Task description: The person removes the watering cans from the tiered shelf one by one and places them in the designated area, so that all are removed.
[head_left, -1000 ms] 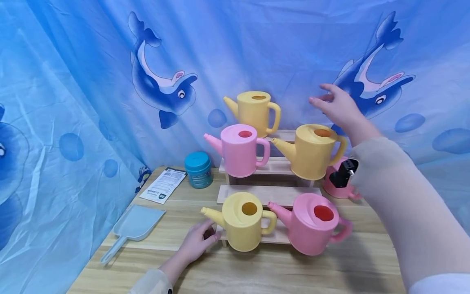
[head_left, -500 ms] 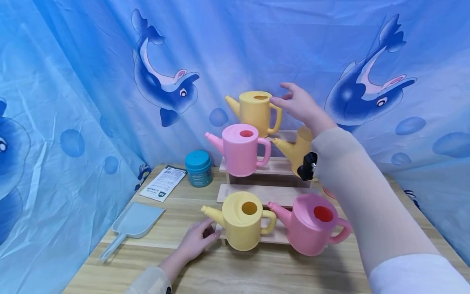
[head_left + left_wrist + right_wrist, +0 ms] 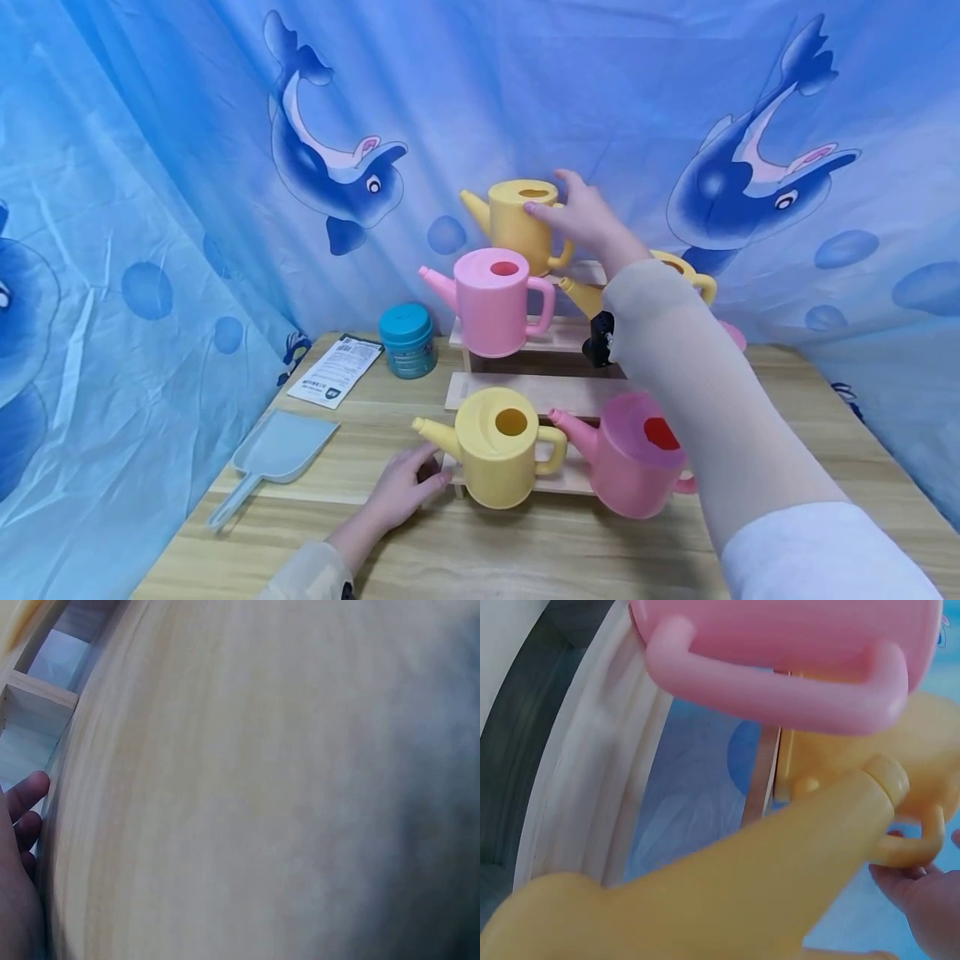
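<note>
Leftward swings the right hand [image 3: 583,218] — half a second ago it hung farther right, and now it laps over the handle of the top yellow watering can [image 3: 517,229]. Head view: that can stands upright on the highest step of the wooden stand [image 3: 577,396], at nine o'clock from the right hand, spout toward ten, handle toward three. So its long axis runs handle-first to the right hand, much the nearer; the left hand [image 3: 401,493] waits way off at seven from the can, bent at the bottom step's left end.

Left wrist view: mostly counter [image 3: 225,787], left fingers curled in at nine; whether they grip the stand, I can't tell.

Right wrist view: past the pink watering can [image 3: 780,694] at twelve, right fingers meet the handle at four — thumb spread wide, but whether the grip has closed, can't tell.
</note>
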The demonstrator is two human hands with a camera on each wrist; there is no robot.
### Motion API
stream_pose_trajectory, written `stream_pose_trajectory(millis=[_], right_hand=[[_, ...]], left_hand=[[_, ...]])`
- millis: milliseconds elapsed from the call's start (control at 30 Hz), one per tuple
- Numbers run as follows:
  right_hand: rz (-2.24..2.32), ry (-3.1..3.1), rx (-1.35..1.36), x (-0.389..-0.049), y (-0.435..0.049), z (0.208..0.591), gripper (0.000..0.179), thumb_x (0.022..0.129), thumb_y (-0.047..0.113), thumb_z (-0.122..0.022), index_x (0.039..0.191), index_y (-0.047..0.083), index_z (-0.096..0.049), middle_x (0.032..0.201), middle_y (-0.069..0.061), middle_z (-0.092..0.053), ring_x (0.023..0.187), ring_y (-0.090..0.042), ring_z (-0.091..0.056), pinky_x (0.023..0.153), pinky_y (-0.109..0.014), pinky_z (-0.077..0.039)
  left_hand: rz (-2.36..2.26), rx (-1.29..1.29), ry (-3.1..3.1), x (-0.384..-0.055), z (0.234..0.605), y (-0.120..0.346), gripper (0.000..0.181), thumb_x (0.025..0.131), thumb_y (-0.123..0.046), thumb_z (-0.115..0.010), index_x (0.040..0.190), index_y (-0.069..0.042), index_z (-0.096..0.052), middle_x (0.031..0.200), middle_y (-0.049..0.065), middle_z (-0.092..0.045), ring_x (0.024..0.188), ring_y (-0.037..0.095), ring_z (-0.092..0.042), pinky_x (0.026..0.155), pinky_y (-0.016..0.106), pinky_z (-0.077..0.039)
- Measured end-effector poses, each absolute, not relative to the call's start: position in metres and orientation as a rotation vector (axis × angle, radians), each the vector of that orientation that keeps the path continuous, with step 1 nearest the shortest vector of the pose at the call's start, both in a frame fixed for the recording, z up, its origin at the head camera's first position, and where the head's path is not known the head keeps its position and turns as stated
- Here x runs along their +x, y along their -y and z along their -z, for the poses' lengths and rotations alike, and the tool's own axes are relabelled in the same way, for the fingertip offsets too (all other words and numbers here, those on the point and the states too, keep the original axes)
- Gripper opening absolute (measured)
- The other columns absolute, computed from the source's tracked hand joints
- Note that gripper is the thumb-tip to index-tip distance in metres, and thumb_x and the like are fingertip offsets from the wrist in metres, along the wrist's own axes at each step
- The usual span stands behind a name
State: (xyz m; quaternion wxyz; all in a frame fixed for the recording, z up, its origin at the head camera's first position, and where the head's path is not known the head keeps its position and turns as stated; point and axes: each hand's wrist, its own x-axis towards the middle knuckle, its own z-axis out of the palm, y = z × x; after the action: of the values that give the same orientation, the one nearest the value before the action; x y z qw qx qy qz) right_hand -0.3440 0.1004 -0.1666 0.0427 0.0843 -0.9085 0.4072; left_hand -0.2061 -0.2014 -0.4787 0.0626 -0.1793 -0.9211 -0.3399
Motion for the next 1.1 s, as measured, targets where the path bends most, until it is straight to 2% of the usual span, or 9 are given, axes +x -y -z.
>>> stream_pose_trajectory(millis=[133, 233, 400, 633, 900, 1100], right_hand=[[-1.304, 2.747, 0.149, -0.345, -0.095, 0.168, 0.093, 0.082, 0.060, -0.056, 0.151, 0.026, -0.004, 0.153, -0.009, -0.002, 0.134, -0.028, -0.026, 0.105, -0.046, -0.028], [-1.325, 2.722, 0.110, -0.346, -0.094, 0.169, 0.092, 0.083, 0.059, -0.056, 0.151, 0.025, -0.004, 0.152, -0.009, 0.000, 0.131, -0.027, -0.029, 0.105, -0.043, -0.027], [-1.351, 2.721, 0.103, -0.348, -0.093, 0.172, 0.090, 0.084, 0.057, -0.057, 0.151, 0.025, -0.006, 0.150, -0.010, -0.001, 0.133, -0.029, -0.024, 0.106, -0.041, -0.026], [-1.413, 2.715, 0.108, -0.350, -0.090, 0.178, 0.088, 0.085, 0.054, -0.057, 0.151, 0.024, -0.007, 0.149, -0.011, -0.007, 0.129, -0.028, -0.029, 0.104, -0.039, -0.031], [-1.416, 2.681, 0.088, -0.350, -0.096, 0.182, 0.090, 0.081, 0.059, -0.059, 0.151, 0.025, -0.013, 0.148, -0.011, -0.009, 0.129, -0.026, -0.031, 0.103, -0.039, -0.032], [-1.368, 2.661, 0.072, -0.351, -0.108, 0.181, 0.092, 0.080, 0.067, -0.052, 0.151, 0.023, -0.013, 0.151, -0.011, -0.009, 0.131, -0.028, -0.029, 0.103, -0.043, -0.031]], left_hand=[[1.013, -0.561, 2.772, -0.207, 0.479, 0.202, 0.047, 0.086, -0.042, -0.061, 0.130, -0.028, -0.053, 0.104, -0.004, -0.060, 0.099, 0.020, -0.055, 0.089, 0.052, -0.037], [1.004, -0.592, 2.757, -0.208, 0.480, 0.202, 0.044, 0.086, -0.041, -0.062, 0.128, -0.030, -0.054, 0.096, -0.009, -0.058, 0.093, 0.016, -0.054, 0.086, 0.049, -0.038], [0.999, -0.612, 2.740, -0.208, 0.480, 0.202, 0.043, 0.085, -0.039, -0.062, 0.126, -0.031, -0.054, 0.093, -0.011, -0.057, 0.090, 0.015, -0.054, 0.084, 0.046, -0.039], [0.999, -0.599, 2.737, -0.207, 0.481, 0.202, 0.044, 0.085, -0.039, -0.062, 0.127, -0.031, -0.054, 0.104, -0.007, -0.060, 0.096, 0.017, -0.055, 0.087, 0.050, -0.038], [0.997, -0.598, 2.734, -0.207, 0.486, 0.203, 0.043, 0.085, -0.038, -0.063, 0.126, -0.031, -0.055, 0.100, -0.009, -0.060, 0.093, 0.015, -0.054, 0.085, 0.048, -0.039], [1.012, -0.607, 2.713, -0.207, 0.484, 0.204, 0.041, 0.084, -0.036, -0.064, 0.124, -0.032, -0.056, 0.090, -0.013, -0.057, 0.086, 0.011, -0.053, 0.080, 0.044, -0.039]])
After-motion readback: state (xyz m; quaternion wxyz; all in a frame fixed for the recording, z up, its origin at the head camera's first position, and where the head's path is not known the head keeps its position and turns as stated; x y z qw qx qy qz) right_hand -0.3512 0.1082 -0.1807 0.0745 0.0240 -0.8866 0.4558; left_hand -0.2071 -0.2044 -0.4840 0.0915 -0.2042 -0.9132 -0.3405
